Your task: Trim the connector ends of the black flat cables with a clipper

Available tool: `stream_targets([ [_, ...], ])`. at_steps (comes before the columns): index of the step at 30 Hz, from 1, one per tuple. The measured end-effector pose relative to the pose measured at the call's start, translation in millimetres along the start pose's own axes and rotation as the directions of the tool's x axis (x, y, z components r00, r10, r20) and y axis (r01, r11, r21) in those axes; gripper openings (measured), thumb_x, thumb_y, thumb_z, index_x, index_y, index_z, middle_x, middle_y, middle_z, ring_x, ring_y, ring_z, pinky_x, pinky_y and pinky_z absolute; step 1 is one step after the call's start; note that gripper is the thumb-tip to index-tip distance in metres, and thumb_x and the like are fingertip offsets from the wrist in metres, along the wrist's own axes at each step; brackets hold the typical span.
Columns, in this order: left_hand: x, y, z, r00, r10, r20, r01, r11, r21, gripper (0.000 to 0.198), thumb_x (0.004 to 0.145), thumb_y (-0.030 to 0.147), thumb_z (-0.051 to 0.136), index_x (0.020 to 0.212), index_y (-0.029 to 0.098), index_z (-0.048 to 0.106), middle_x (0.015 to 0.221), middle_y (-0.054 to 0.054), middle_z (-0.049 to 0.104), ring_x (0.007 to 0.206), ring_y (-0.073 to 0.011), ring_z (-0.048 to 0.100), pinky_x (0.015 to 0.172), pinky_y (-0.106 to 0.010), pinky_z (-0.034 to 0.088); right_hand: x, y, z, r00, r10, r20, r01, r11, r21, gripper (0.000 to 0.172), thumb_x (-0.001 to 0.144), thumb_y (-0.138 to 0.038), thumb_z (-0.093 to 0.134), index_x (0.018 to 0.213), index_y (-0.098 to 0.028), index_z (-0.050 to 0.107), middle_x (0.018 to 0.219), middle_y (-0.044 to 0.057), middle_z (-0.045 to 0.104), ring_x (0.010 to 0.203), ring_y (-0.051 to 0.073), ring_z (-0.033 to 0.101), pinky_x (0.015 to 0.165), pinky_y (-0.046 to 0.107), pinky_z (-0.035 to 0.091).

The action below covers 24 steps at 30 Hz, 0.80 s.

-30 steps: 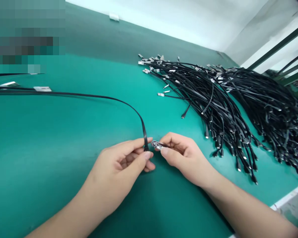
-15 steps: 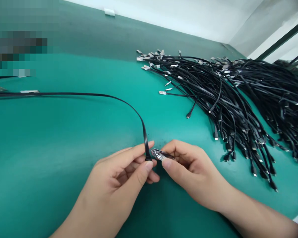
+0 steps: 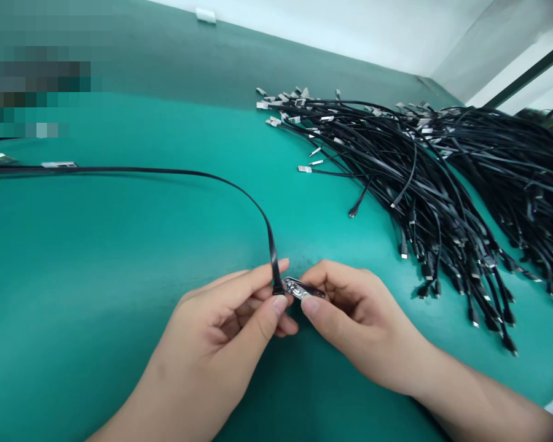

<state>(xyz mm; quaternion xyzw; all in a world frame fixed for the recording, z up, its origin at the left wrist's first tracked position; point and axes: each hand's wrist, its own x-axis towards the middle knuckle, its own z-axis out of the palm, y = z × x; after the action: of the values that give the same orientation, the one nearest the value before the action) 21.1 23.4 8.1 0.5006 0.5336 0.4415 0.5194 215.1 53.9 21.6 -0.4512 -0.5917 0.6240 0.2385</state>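
Between the thumb and fingers of my left hand (image 3: pixel 233 319) is the connector end of a flat black cable (image 3: pixel 271 242). From there the cable rises, bends over and runs off to the left across the green surface. My right hand (image 3: pixel 354 319) pinches a shiny metal nail clipper (image 3: pixel 299 288), its jaws pointing left at the connector end. The clipper's tip is right beside the connector; whether they touch I cannot tell. My left fingers partly hide the plug.
A large heap of black cables (image 3: pixel 396 153) with silvery plugs lies on the green table (image 3: pixel 120 258) at the right, with a second heap (image 3: pixel 525 172) behind it. Loose plugs (image 3: pixel 59 164) lie at the left. A small white object (image 3: pixel 206 15) is at the far edge.
The clipper's jaws have come slightly closer to the connector end. Both hands keep their grip, and the whole view has shifted a little.
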Motion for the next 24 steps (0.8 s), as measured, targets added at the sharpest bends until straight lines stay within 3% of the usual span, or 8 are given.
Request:
stream_targets([
  [8, -0.6, -2.4, -1.1, 0.998, 0.066, 0.016, -0.067, 0.988, 0.139, 0.032, 0.095, 0.028, 0.068, 0.123, 0.04, 0.08, 0.082, 0.006, 0.081, 0.071, -0.0122, 0.077, 0.062, -0.016, 0.062, 0.5, -0.8, -1.8, 1.0, -0.024, -0.007, 0.023, 0.99, -0.139, 0.028, 0.102, -0.041, 0.06, 0.09, -0.02, 0.072, 0.081, 0.005, 0.066, 0.068, 0.016, 0.049, 0.058, 0.029, 0.037],
  [12, -2.3, -2.7, -3.2, 0.994, 0.108, 0.033, -0.113, 0.969, 0.218, 0.033, 0.098, 0.028, 0.066, 0.125, 0.041, 0.079, 0.08, 0.006, 0.078, 0.073, -0.0118, 0.074, 0.06, -0.017, 0.059, 1.0, -1.8, -2.7, 0.999, -0.04, 0.008, 0.041, 0.988, -0.151, 0.027, 0.104, -0.038, 0.059, 0.088, -0.021, 0.072, 0.083, 0.005, 0.069, 0.071, 0.017, 0.054, 0.06, 0.029, 0.04],
  [20, -1.6, -2.9, -3.2, 0.987, 0.148, 0.058, -0.159, 0.941, 0.299, 0.029, 0.099, 0.023, 0.061, 0.119, 0.033, 0.08, 0.08, 0.006, 0.077, 0.073, -0.0112, 0.073, 0.055, -0.017, 0.055, -0.7, -6.5, -3.8, 0.998, -0.06, 0.023, 0.063, 0.979, -0.192, 0.03, 0.105, -0.033, 0.056, 0.083, -0.019, 0.071, 0.08, 0.005, 0.07, 0.071, 0.016, 0.058, 0.062, 0.027, 0.044],
  [24, 0.0, -3.6, -2.7, 0.98, 0.179, 0.087, -0.198, 0.922, 0.332, 0.035, 0.1, 0.021, 0.059, 0.128, 0.033, 0.076, 0.071, 0.009, 0.072, 0.064, -0.0081, 0.068, 0.053, -0.016, 0.051, -0.1, -8.2, -4.8, 0.998, -0.052, 0.034, 0.058, 0.976, -0.212, 0.032, 0.106, -0.032, 0.055, 0.083, -0.018, 0.072, 0.081, 0.005, 0.07, 0.072, 0.016, 0.058, 0.063, 0.027, 0.043],
])
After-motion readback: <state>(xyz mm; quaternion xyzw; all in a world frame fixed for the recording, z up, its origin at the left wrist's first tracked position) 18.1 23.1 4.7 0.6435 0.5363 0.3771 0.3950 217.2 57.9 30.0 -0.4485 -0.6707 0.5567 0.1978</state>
